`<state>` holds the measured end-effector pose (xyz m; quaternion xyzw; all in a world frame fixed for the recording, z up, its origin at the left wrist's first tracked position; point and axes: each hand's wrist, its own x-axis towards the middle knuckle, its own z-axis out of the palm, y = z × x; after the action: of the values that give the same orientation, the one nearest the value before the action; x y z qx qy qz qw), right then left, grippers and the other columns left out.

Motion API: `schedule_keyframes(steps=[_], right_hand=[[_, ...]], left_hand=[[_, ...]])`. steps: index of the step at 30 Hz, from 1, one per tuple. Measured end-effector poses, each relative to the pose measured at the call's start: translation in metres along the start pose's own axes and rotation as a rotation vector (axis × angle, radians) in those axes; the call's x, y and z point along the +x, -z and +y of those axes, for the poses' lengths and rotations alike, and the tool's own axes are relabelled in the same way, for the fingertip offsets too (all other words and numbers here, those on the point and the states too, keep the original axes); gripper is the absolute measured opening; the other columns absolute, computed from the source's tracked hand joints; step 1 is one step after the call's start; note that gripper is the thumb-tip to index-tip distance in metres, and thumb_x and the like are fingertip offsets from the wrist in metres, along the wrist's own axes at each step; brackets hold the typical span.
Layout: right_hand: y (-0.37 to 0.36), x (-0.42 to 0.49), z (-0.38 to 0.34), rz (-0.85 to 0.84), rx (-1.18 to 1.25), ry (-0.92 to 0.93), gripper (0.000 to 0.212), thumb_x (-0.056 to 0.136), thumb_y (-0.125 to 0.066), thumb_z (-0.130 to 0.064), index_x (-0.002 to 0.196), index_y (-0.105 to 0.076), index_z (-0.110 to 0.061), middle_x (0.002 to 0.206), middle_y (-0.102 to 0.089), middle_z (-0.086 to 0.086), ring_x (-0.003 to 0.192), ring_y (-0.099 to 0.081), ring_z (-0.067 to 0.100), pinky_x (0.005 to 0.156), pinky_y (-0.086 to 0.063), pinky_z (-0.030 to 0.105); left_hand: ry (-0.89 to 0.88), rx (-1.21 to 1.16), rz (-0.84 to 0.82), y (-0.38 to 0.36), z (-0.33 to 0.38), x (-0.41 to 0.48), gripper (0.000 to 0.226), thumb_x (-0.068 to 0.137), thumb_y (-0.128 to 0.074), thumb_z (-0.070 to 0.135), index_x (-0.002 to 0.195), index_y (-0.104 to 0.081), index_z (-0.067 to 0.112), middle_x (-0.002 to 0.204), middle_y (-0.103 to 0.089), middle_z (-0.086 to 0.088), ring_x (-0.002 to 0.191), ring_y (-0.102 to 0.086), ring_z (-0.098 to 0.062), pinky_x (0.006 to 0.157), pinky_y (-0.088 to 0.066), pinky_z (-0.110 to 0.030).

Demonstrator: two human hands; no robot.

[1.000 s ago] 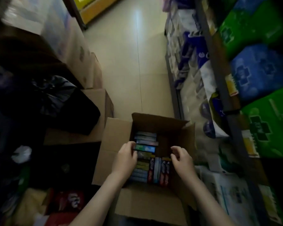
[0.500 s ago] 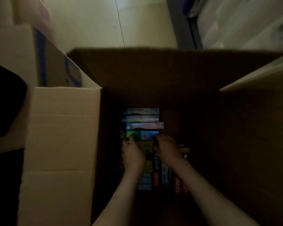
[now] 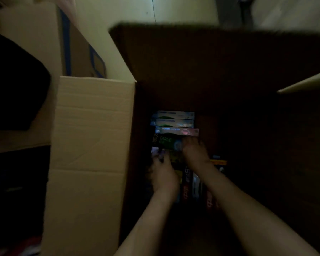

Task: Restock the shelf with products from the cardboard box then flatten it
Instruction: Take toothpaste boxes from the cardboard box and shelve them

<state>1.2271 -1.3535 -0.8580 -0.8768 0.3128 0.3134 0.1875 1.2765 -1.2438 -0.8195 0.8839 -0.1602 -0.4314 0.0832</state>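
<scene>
Both hands reach deep into the box (image 3: pixel 92 145), at a green carton (image 3: pixel 166 143) on the stack inside.
The carton is thin card, probably light and stiff but easily dented, so it is best taken by its two short ends. The left hand (image 3: pixel 163 174) lies at its near-left corner, fingers too blurred to judge; the right hand (image 3: pixel 194 154) curls its fingers over the right end. A second ago both hands were up at the rim.

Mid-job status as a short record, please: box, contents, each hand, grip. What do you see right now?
box: cardboard box, open
contents: product cartons inside, in rows
left hand: inside the box, on cartons just nearer than the green carton
right hand: inside the box, at the green carton's right end
grip: too dark to tell
</scene>
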Motion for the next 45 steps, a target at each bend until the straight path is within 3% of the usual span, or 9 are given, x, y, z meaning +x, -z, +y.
schedule_keyframes(steps=[2, 8, 14, 18, 21, 27, 35, 39, 45], right_hand=[[0.047, -0.059, -0.009, 0.084, 0.151, -0.065, 0.055, 0.091, -0.053, -0.023, 0.139, -0.036, -0.001, 0.134, -0.044, 0.019, 0.118, -0.046, 0.036, 0.096, -0.039, 0.039], [0.222, -0.260, -0.051, 0.242, 0.220, 0.155, 0.046, 0.082, -0.059, -0.023, 0.123, -0.048, -0.005, 0.117, -0.050, 0.014, 0.106, -0.051, 0.032, 0.088, -0.042, 0.039], [0.336, -0.393, -0.116, 0.290, 0.156, 0.543, 0.059, 0.082, -0.064, -0.024, 0.134, -0.045, -0.002, 0.126, -0.050, 0.015, 0.115, -0.050, 0.028, 0.099, -0.035, 0.029], [0.375, -0.437, -0.171, 0.172, 0.258, 0.683, 0.066, 0.073, -0.076, -0.020, 0.130, -0.050, 0.000, 0.121, -0.049, 0.016, 0.113, -0.050, 0.029, 0.099, -0.038, 0.028], [0.396, -0.464, -0.222, 0.112, 0.637, 0.591, 0.073, 0.072, -0.081, -0.015, 0.135, -0.044, -0.007, 0.123, -0.048, 0.013, 0.112, -0.053, 0.020, 0.093, -0.047, 0.030], [0.408, -0.531, -0.361, -0.292, 1.030, 0.612, 0.032, 0.087, -0.065, -0.008, 0.118, -0.056, -0.006, 0.107, -0.059, 0.011, 0.086, -0.066, 0.018, 0.065, -0.058, 0.027], [0.392, -0.598, -0.532, -0.406, 1.074, 0.784, 0.031, 0.089, -0.059, -0.004, 0.119, -0.055, -0.003, 0.104, -0.061, 0.015, 0.084, -0.065, 0.023, 0.071, -0.059, 0.035], [0.380, -0.626, -0.601, -0.463, 1.038, 0.905, 0.028, 0.091, -0.055, -0.003, 0.119, -0.054, -0.005, 0.104, -0.059, 0.013, 0.085, -0.063, 0.022, 0.066, -0.059, 0.030], [0.371, -0.654, -0.672, -0.511, 0.848, 1.111, 0.037, 0.085, -0.062, -0.014, 0.121, -0.055, -0.015, 0.116, -0.059, 0.014, 0.098, -0.062, 0.025, 0.081, -0.053, 0.033]], left_hand=[[-0.102, 0.034, -0.055, 0.032, 0.025, -0.053, 0.065, 0.094, -0.047, 0.017, 0.150, -0.018, 0.030, 0.154, -0.010, -0.013, 0.138, -0.022, -0.033, 0.112, -0.023, -0.040], [-0.411, 0.276, 0.252, 0.169, 0.054, -0.233, 0.078, 0.074, -0.067, 0.023, 0.145, -0.036, 0.029, 0.150, -0.030, -0.019, 0.136, -0.032, -0.036, 0.111, -0.017, -0.052], [-0.581, 0.519, 0.580, 0.308, 0.016, -0.360, 0.076, 0.038, -0.087, 0.023, 0.110, -0.064, 0.015, 0.099, -0.066, -0.007, 0.096, -0.065, -0.028, 0.095, -0.027, -0.044], [-0.587, 0.522, 0.658, 0.374, -0.033, -0.433, 0.079, 0.035, -0.087, 0.036, 0.100, -0.046, 0.019, 0.074, -0.057, -0.007, 0.063, -0.059, -0.027, 0.063, -0.042, -0.034], [-0.486, 0.475, 0.758, 0.415, -0.076, -0.488, 0.074, 0.030, -0.088, 0.044, 0.096, -0.063, 0.022, 0.072, -0.056, -0.003, 0.058, -0.059, -0.022, 0.043, -0.036, -0.025], [-0.391, 0.273, 0.958, 0.470, -0.188, -0.582, 0.064, 0.056, -0.087, 0.042, 0.111, -0.066, 0.016, 0.081, -0.053, -0.003, 0.069, -0.058, -0.025, 0.056, -0.048, -0.033], [0.033, -0.119, 1.200, 0.498, -0.357, -0.707, 0.071, 0.079, -0.065, 0.057, 0.134, -0.047, 0.015, 0.127, -0.051, -0.001, 0.117, -0.049, -0.020, 0.097, -0.041, -0.034], [0.163, -0.768, 1.224, 0.506, -0.412, -0.752, 0.053, 0.083, -0.068, 0.042, 0.126, -0.053, 0.016, 0.114, -0.059, 0.003, 0.105, -0.058, -0.012, 0.078, -0.043, -0.021], [0.146, -1.044, 1.174, 0.513, -0.463, -0.813, 0.035, 0.083, -0.070, 0.038, 0.113, -0.066, 0.020, 0.108, -0.068, 0.006, 0.099, -0.064, -0.012, 0.088, -0.052, -0.036]])
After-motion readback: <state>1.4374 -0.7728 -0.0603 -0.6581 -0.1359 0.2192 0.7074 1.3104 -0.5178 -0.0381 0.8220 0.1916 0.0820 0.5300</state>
